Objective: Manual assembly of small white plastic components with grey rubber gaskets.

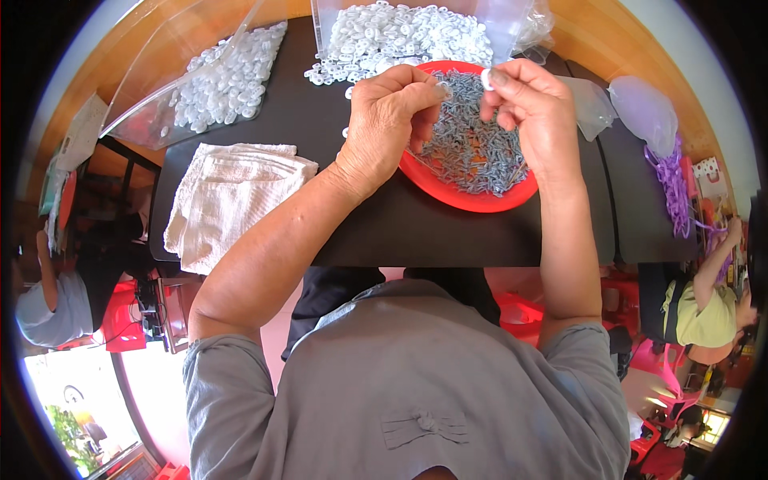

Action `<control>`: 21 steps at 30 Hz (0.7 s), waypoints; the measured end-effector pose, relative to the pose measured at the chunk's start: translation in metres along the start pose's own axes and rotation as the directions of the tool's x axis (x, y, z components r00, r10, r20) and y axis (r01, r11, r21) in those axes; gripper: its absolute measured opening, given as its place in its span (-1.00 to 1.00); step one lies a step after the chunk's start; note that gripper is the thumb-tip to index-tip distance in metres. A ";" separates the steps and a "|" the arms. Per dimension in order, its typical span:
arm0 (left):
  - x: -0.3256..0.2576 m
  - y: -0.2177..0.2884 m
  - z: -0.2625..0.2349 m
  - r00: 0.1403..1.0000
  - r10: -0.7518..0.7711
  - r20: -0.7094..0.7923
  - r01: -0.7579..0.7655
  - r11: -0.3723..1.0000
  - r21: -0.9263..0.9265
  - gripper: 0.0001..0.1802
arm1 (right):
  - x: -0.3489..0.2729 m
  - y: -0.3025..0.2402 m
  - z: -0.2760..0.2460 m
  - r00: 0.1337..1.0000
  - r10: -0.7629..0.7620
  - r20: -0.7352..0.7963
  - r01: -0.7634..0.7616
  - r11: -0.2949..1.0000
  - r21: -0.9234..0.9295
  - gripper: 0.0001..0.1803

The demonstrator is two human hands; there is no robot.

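Over a round red tray (480, 202), both of my hands are raised with the fingers pinched. The tray holds a heap of small grey screw-like pieces (480, 152). My right hand (534, 112) grips a small white plastic piece (486, 79) between thumb and forefinger. At the tray's left side, my left hand (392, 116) has its thumb and forefinger pressed together; what is between them is too small to make out. The two hands are apart. Behind them lies a pile of white oval plastic pieces (408, 36), spilling from a clear bin onto the dark table (360, 232).
A folded whitish cloth (236, 200) lies on the left of the table. Beyond it a clear bin (140, 112) holds more white pieces (224, 84). Clear plastic bags (644, 112) and purple netting (672, 188) are at the right. Other people sit at both sides.
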State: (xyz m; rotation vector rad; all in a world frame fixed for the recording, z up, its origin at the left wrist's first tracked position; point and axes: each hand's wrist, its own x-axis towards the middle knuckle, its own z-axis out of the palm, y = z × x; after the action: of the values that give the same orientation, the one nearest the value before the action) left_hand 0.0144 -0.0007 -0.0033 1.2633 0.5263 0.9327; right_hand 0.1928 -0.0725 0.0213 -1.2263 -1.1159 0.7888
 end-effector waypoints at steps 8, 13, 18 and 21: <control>0.003 -0.002 -0.002 0.999 -0.039 0.012 0.039 0.997 -0.064 -0.83 | 0.005 0.007 -0.005 0.988 0.106 0.109 -0.087 0.983 -0.161 -0.88; 0.004 -0.002 -0.002 0.998 -0.048 0.027 0.049 0.997 -0.053 -0.84 | 0.005 0.023 -0.002 0.970 -0.239 0.050 0.235 0.862 -0.449 -0.88; 0.001 -0.004 -0.004 0.998 -0.049 0.039 0.051 0.998 -0.048 -0.85 | -0.006 0.002 0.018 0.970 -0.213 0.117 0.241 0.911 -0.335 -0.91; 0.000 -0.003 -0.002 0.997 -0.053 0.054 0.055 0.998 -0.026 -0.85 | -0.005 0.010 0.015 0.950 -0.269 0.161 0.310 0.879 -0.363 -0.91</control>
State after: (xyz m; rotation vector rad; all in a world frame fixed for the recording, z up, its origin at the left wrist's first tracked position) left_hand 0.0140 0.0006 -0.0068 1.2400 0.5017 0.8560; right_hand 0.1781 -0.0706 0.0097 -1.3053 -1.5550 0.4166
